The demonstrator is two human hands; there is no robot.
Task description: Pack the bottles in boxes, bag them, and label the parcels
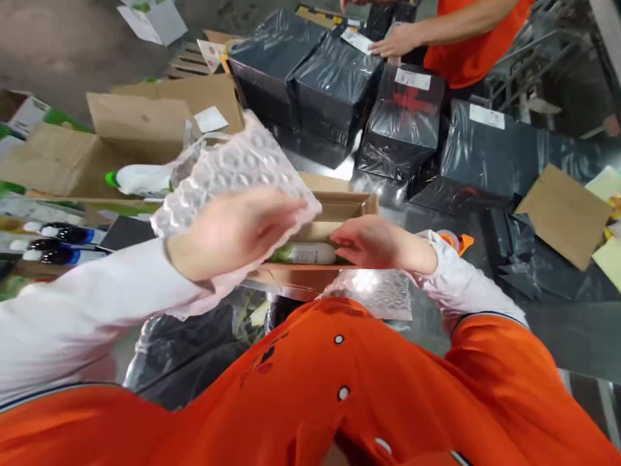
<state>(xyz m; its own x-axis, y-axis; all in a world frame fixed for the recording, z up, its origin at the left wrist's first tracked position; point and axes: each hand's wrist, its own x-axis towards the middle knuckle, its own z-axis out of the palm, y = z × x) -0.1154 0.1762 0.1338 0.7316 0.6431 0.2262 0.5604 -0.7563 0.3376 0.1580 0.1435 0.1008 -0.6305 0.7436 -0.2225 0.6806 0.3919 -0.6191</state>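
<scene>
Slightly blurred, my left hand (pixel 237 230) has its fingers closed on a sheet of bubble wrap (pixel 252 155), which rises behind the hand and hangs below it. An opened cardboard box (pixel 342 206) stands in front of my body. Inside it lies a pale bottle (pixel 313 253) with some green at its left end. My right hand (pixel 373 241) is over the right side of this box, fingers bent and apart, close to the bottle's right end. Whether it touches the bottle I cannot tell. More bubble wrap (pixel 376 291) lies below the box.
Black-wrapped parcels (pixel 334 81) with white labels line the far side. A co-worker's hand (pixel 398 40) rests by one. At left stands a large open carton (pixel 63 158) with a white green-capped bottle (pixel 145 179). An orange tape dispenser (pixel 456 241) and loose cardboard (pixel 565 213) lie right.
</scene>
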